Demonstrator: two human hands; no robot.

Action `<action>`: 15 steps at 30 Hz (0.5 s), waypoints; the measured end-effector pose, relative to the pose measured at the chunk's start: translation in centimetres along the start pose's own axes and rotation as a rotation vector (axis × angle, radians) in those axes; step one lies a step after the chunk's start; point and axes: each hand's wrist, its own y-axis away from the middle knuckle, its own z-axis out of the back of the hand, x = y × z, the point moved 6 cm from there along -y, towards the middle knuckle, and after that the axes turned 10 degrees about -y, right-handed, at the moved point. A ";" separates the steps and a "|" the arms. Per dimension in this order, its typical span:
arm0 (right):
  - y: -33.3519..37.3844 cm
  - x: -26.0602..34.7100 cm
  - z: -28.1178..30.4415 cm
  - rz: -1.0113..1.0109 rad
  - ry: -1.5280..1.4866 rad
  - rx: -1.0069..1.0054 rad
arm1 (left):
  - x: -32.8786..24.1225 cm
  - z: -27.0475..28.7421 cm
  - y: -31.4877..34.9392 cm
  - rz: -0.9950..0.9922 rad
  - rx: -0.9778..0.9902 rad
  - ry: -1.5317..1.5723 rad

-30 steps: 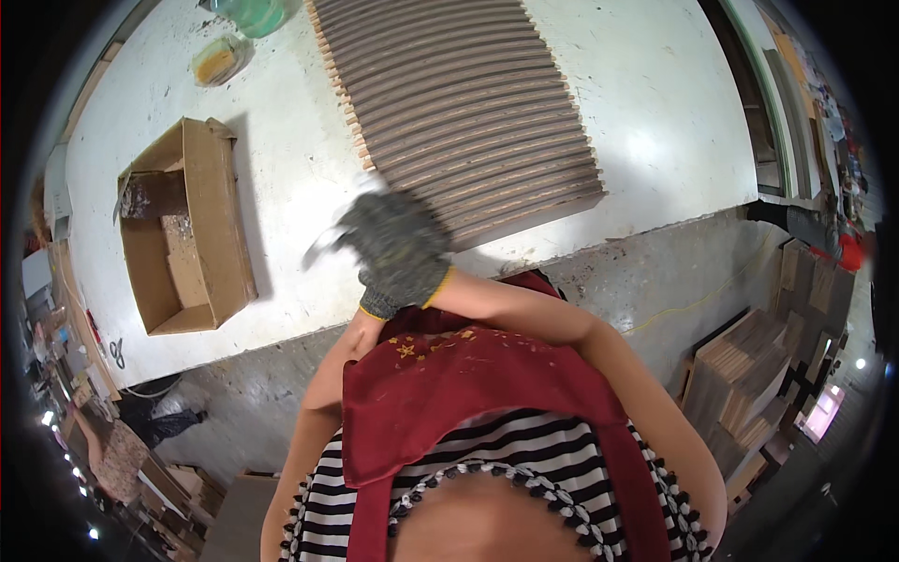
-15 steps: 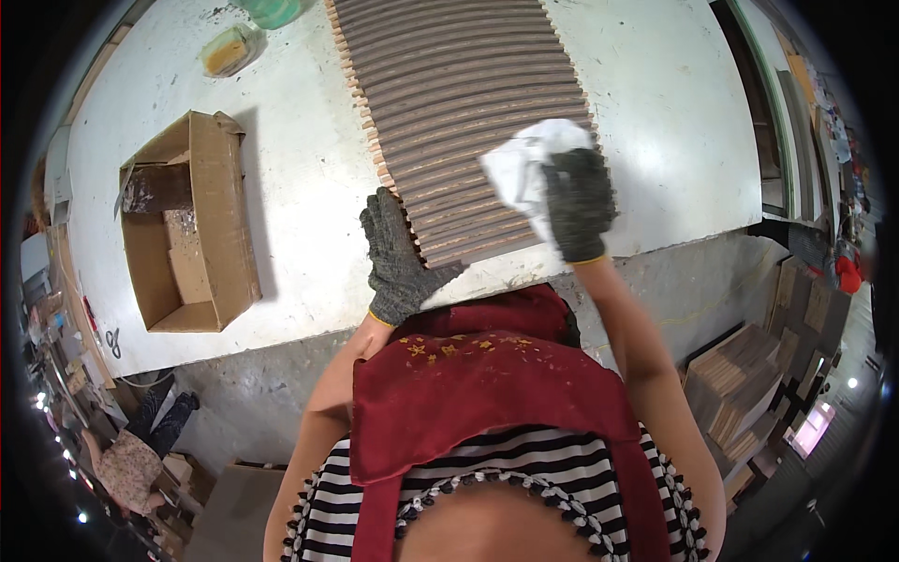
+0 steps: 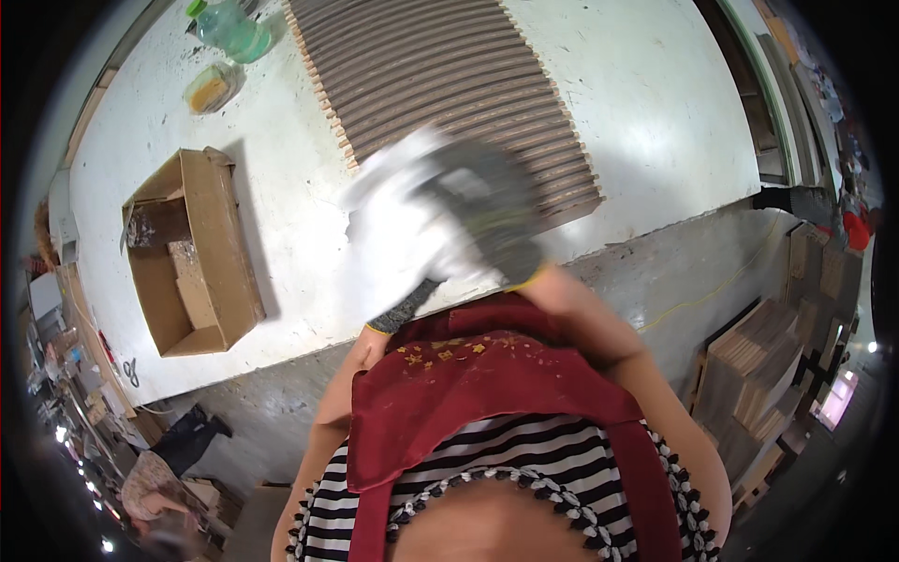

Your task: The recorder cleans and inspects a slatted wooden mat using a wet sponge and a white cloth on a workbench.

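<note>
A stack of brown wooden strips lies side by side on the white table, forming a ridged panel with jagged pale ends. My right hand, in a dark knit glove, is smeared by motion and grips a white cloth over the panel's near left corner. Behind that cloth is my left hand, also gloved; only the part near the wrist shows and its fingers are hidden. Whether it touches the panel cannot be seen.
An open cardboard box stands at the left of the table. Beyond it are a yellow sponge-like block in clear wrapping and a greenish plastic bottle. Scissors lie near the left edge. Another person is at lower left.
My right hand has swept left with the white cloth, from the panel's right side to its near left corner, now covering my left hand's fingers. The view has shifted slightly.
</note>
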 end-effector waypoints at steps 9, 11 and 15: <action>0.9 -9.2 4.3 -0.091 0.696 -0.027 | -0.8 0.5 -1.2 0.039 -0.053 0.137; 2.5 -8.2 -2.0 -0.004 0.530 -0.097 | -0.2 -0.8 -0.7 0.097 0.003 0.234; -0.2 -2.6 -11.3 -0.134 0.265 0.246 | 2.3 -5.4 2.9 0.450 0.762 0.273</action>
